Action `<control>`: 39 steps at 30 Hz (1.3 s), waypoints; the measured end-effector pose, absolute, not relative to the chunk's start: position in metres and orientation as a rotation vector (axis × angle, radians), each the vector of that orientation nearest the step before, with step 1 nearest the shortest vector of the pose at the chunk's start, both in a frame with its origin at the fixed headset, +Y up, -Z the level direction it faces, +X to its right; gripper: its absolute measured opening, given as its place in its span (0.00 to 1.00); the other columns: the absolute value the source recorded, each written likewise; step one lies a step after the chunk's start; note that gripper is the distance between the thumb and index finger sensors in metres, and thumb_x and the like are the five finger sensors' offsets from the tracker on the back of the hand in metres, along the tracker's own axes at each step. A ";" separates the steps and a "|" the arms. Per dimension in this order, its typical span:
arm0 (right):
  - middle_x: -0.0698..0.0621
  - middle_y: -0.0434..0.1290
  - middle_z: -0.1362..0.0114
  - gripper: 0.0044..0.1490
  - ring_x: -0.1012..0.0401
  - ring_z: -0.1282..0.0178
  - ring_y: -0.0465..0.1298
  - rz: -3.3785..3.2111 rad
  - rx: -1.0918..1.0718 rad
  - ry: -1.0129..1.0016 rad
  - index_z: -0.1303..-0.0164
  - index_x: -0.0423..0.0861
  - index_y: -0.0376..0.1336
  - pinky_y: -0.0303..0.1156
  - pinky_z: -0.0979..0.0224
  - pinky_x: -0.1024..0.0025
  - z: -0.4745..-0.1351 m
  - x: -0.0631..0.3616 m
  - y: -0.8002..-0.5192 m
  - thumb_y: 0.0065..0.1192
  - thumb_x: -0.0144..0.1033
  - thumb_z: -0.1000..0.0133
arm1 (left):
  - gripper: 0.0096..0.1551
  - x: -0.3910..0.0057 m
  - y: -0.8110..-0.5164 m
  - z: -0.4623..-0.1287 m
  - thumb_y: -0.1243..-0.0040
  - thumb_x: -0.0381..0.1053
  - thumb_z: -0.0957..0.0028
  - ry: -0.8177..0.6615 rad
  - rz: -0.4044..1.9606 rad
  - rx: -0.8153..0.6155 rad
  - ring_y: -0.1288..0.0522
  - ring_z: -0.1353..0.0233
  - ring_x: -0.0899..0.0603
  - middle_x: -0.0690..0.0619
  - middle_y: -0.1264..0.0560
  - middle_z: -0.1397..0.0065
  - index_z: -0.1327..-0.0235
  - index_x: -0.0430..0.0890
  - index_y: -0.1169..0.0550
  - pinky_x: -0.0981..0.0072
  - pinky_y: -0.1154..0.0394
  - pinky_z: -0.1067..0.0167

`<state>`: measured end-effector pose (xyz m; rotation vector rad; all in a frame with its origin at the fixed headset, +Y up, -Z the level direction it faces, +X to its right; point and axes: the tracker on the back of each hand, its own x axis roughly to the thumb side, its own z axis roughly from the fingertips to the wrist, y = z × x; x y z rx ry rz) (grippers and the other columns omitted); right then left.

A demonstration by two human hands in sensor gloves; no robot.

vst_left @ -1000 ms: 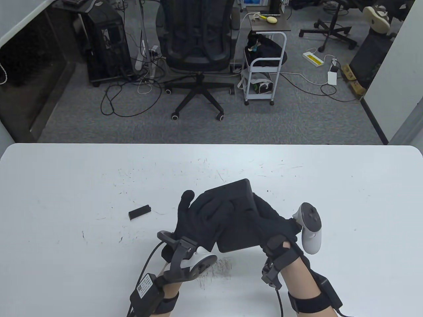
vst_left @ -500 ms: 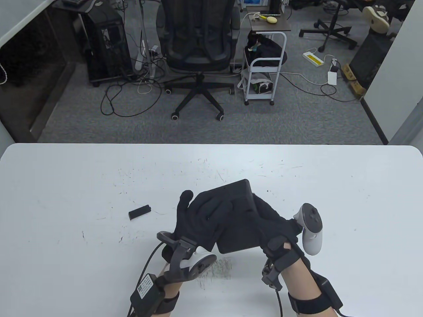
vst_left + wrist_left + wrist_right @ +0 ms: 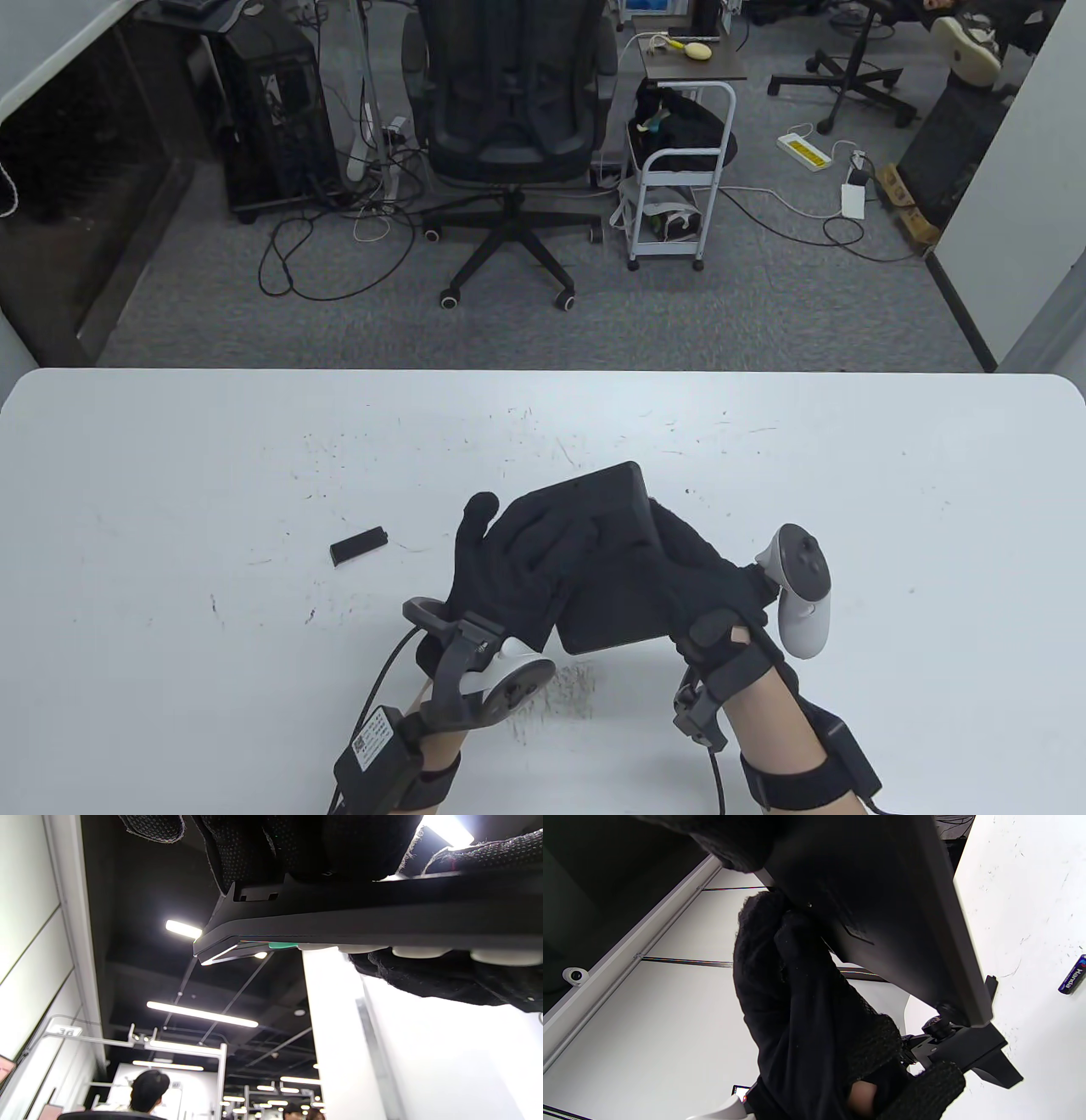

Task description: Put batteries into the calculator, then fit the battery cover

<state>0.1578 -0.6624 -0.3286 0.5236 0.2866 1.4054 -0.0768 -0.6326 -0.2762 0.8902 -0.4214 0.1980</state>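
Both hands hold the black calculator [image 3: 611, 594] a little above the table, back side up and tilted. My left hand [image 3: 534, 543] grips its left side, with the fingers lying over the back. My right hand [image 3: 687, 560] grips the right edge. In the left wrist view the calculator's edge [image 3: 382, 921] shows with white keys [image 3: 420, 951] facing down. In the right wrist view its dark back [image 3: 882, 899] fills the top, with left glove fingers [image 3: 797, 955] pressed on it. A small dark battery [image 3: 358, 545] lies on the table to the left; it also shows in the right wrist view [image 3: 1073, 975].
The white table [image 3: 848, 509] is scuffed, with a dark smudge [image 3: 568, 683] below the hands. An office chair [image 3: 509, 110] and a white cart [image 3: 679, 195] stand on the floor beyond the far edge.
The left fingers have shifted very slightly on the calculator's back. The calculator, the right hand and the battery have stayed where they were.
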 end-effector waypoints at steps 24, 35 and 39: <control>0.39 0.72 0.27 0.40 0.41 0.37 0.80 1.415 0.567 0.277 0.24 0.42 0.57 0.82 0.43 0.51 -0.327 0.156 -0.659 0.69 0.38 0.45 | 0.22 -0.079 -0.625 -0.272 0.36 0.59 0.48 -0.348 0.268 0.833 0.26 0.22 0.47 0.67 0.22 0.32 0.40 0.68 0.22 0.35 0.38 0.21; 0.40 0.72 0.26 0.40 0.42 0.36 0.80 1.425 0.611 0.270 0.24 0.43 0.57 0.81 0.42 0.51 -0.328 0.157 -0.657 0.69 0.39 0.45 | 0.23 -0.091 -0.623 -0.283 0.36 0.60 0.48 -0.340 0.467 0.685 0.34 0.17 0.39 0.54 0.33 0.16 0.39 0.72 0.25 0.33 0.40 0.21; 0.41 0.72 0.26 0.40 0.42 0.36 0.80 1.429 0.622 0.272 0.24 0.44 0.57 0.81 0.42 0.51 -0.329 0.157 -0.657 0.69 0.39 0.45 | 0.39 -0.096 -0.624 -0.289 0.36 0.61 0.48 -0.342 0.535 0.622 0.35 0.16 0.38 0.50 0.37 0.13 0.22 0.65 0.35 0.34 0.39 0.21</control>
